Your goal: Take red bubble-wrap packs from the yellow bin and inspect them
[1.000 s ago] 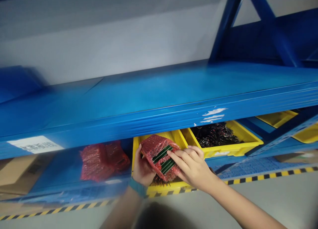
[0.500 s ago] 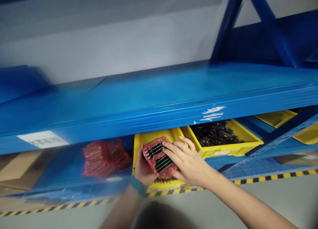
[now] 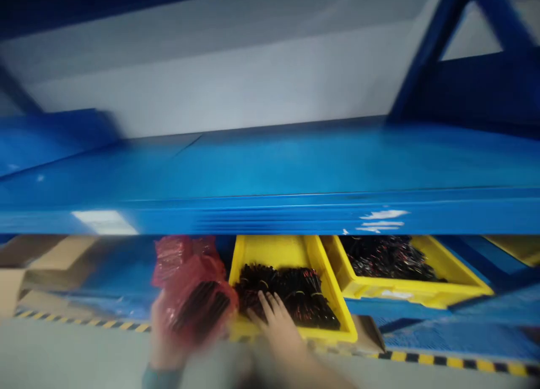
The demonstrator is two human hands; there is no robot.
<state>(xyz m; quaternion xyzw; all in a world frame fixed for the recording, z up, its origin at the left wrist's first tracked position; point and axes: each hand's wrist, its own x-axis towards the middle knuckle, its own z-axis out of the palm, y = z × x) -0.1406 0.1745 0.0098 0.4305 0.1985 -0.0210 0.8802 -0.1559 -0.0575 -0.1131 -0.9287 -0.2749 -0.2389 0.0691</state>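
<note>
The left hand (image 3: 165, 338) closes around a red bubble-wrap bag (image 3: 196, 290) of dark parts at seven o'clock. The right hand (image 3: 276, 327), open with fingers spread, rests on black cable bundles (image 3: 291, 293) in a yellow plastic bin (image 3: 270, 251) at six o'clock, under a blue steel shelf (image 3: 270, 209).

Soft, even light; strong motion blur smears right hand (image 3: 276, 327), shelf beam (image 3: 270, 212); frame edges bowed.

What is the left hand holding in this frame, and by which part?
The left hand holds a red bubble-wrap bag by its lower end, with dark bundles inside; blur hides the exact finger placement.
</note>
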